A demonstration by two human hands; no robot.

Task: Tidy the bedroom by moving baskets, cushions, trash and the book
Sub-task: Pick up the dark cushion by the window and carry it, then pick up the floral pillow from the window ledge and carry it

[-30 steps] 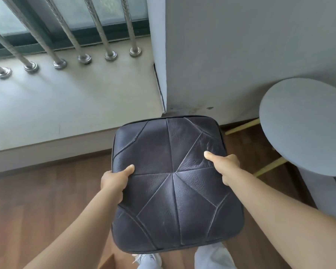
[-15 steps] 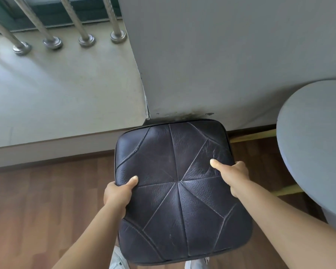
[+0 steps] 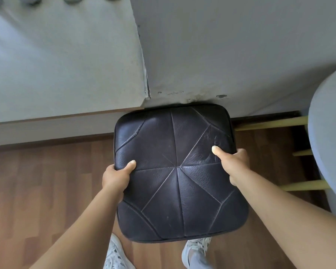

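A square dark leather cushion (image 3: 175, 171) with stitched star seams fills the middle of the view, held flat above the wooden floor. My left hand (image 3: 115, 176) grips its left edge, thumb on top. My right hand (image 3: 234, 162) grips its right edge, thumb pressed onto the top face. The cushion's far edge is close to the foot of the grey wall (image 3: 231, 45); whether it touches I cannot tell. My fingers under the cushion are hidden.
A pale window ledge (image 3: 62, 61) runs along the left, with metal bar feet at the top edge. A round grey table (image 3: 330, 142) on yellow legs stands at the right. Wooden floor (image 3: 47, 181) lies below, and my two white shoes show beneath the cushion.
The view has tilted down and moved closer to the wall. The cushion, still held in both hands, now sits lower and nearer the wall's foot; the window bars have almost left the frame.
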